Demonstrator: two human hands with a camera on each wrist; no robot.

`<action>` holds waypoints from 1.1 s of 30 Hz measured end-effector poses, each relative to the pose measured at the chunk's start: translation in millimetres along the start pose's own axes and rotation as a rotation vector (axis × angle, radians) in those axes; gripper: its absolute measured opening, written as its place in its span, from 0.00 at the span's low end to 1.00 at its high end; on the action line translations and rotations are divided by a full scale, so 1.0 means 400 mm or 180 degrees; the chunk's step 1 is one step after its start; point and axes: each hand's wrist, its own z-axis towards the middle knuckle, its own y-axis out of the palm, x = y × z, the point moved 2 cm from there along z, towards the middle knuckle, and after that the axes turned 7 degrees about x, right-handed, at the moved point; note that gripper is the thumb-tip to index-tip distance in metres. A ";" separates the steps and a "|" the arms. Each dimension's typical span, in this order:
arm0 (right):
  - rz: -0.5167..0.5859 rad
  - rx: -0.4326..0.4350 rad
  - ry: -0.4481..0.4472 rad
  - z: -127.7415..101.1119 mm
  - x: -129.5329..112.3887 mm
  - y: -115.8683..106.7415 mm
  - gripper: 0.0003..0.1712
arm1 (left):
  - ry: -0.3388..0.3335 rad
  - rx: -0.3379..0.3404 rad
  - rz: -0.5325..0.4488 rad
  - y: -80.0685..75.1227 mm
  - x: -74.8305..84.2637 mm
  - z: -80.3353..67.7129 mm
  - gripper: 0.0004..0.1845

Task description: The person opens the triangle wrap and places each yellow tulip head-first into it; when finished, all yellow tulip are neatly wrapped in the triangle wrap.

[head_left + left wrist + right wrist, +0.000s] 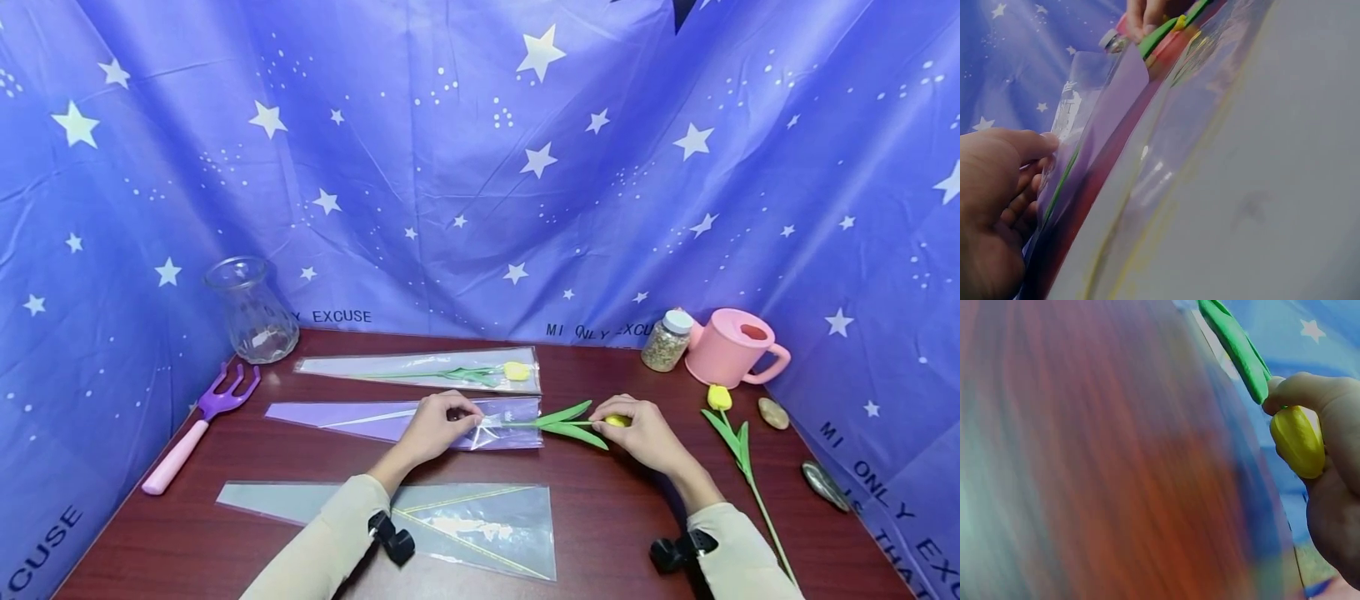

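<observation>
My left hand (437, 428) pinches the clear upper film of a purple flower sleeve (360, 419) near its wide end. A yellow tulip (1297, 442) is in my right hand (642, 428), its stem pinched just below the bloom between thumb and fingers. The stem runs leftward inside the sleeve and shows green through the film in the left wrist view. Two green leaves (567, 413) stick out past the sleeve's mouth. Behind lies another clear sleeve (382, 367) with a yellow tulip inside. A flat clear sleeve with yellow lines (480, 529) lies in front.
On the left are a glass vase (262, 329) and a purple hand rake (187, 442) with a pink handle. To the right stand a jar (667, 343) and a pink watering can (726, 350). Another yellow tulip (742, 450) and two stones (773, 413) lie near the right edge.
</observation>
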 end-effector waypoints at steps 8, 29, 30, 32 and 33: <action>0.0123 0.0002 0.0133 0.019 -0.034 0.083 0.08 | 0.0008 0.0070 0.0031 0.004 0.007 0.000 0.04; 0.0361 -0.0152 0.0183 0.054 -0.088 0.186 0.07 | 0.0015 0.0072 0.0040 0.001 -0.002 0.003 0.02; 0.0360 -0.0150 0.0177 0.054 -0.087 0.188 0.07 | 0.0015 0.0069 0.0027 0.001 -0.002 0.003 0.02; 0.0359 -0.0149 0.0174 0.055 -0.085 0.191 0.07 | 0.0012 0.0068 0.0008 0.001 -0.003 0.003 0.02; 0.0357 -0.0150 0.0177 0.054 -0.084 0.192 0.08 | 0.0008 0.0065 0.0002 0.001 -0.003 0.003 0.02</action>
